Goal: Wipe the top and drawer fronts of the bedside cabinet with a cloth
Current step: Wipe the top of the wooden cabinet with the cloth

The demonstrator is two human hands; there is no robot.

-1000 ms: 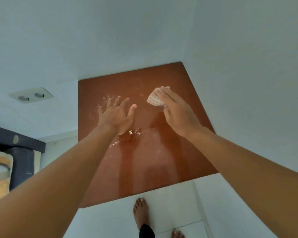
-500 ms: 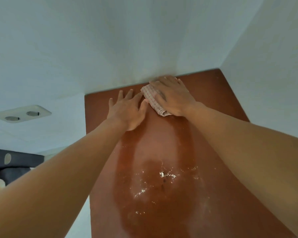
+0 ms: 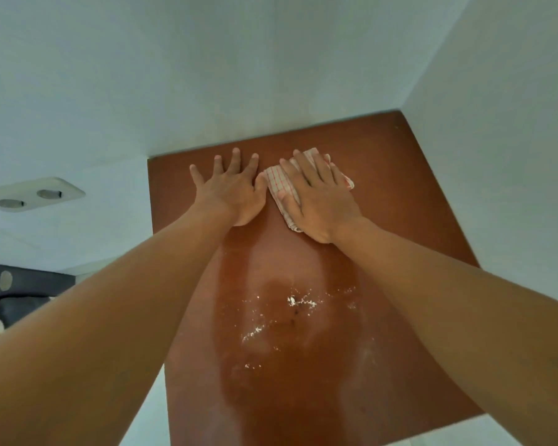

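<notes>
A: Where is the cloth (image 3: 277,183) sitting?

B: It is lying folded on the cabinet top (image 3: 400,204), close to the back edge where the wood is meeting the wall (image 3: 239,75). It is white with red checks, and most of it is hiding under the right hand (image 3: 319,201).

A: How is that hand lying?

B: Flat, with fingers straight and slightly spread, the palm pressing the cloth down. Nothing is curling round the cloth; the hand is pushing it, not gripping it.

A: And the other one?

B: The left hand (image 3: 236,191) is resting just left of the cloth, palm down on bare wood, fingers fanned wide and holding nothing. Its thumb is sitting right at the cloth's edge; whether it is touching, I cannot tell. So both hands are lying spread out, side by side.

A: Which step is this?

B: I am judging it as the wiping of the top, with the cloth at the far end of a stroke. The drawer fronts are not showing at all.

A: What is the next move calling for?

B: White crumbs (image 3: 298,302) are lying scattered well nearer the person than the cloth, on a darker, glossy patch. The cloth is probably needing a steady drag back toward them, gathering rather than flicking them off.

A: Anything beyond?

B: A socket plate (image 3: 29,194) is sitting on the wall, well left of the cloth.
</notes>
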